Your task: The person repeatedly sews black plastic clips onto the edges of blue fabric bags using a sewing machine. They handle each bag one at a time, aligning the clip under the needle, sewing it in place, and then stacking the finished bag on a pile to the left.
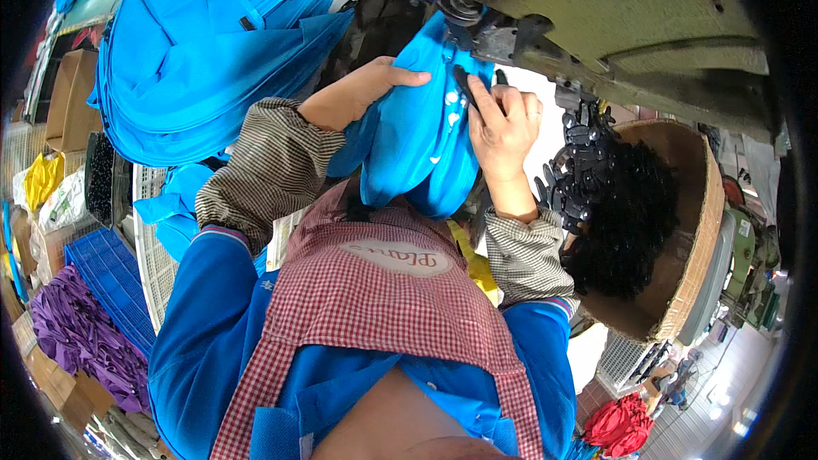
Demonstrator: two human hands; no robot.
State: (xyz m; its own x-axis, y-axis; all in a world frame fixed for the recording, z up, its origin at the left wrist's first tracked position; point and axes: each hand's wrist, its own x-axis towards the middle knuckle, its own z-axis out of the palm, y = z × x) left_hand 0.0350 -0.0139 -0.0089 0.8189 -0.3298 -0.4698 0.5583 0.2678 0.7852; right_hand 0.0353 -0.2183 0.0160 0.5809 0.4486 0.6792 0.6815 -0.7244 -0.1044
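A bright blue fabric piece (409,132) hangs in loose folds in front of me, its upper end up against the metal head (490,34) of a machine. My left hand (362,92) is closed on the fabric's left side, the thumb lying across it. At its right edge, just below the machine head, my right hand (504,132) pinches a small dark piece (464,83) against the cloth. Its exact kind is hard to make out. Several white spots show on the blue cloth between my hands.
A large green machine body (630,8) fills the upper right. Below it, many small black parts (584,149) lie beside an open cardboard box (694,247) with a black heap inside. More blue fabric (204,60) is piled at upper left. Purple fabric (89,336) lies at lower left.
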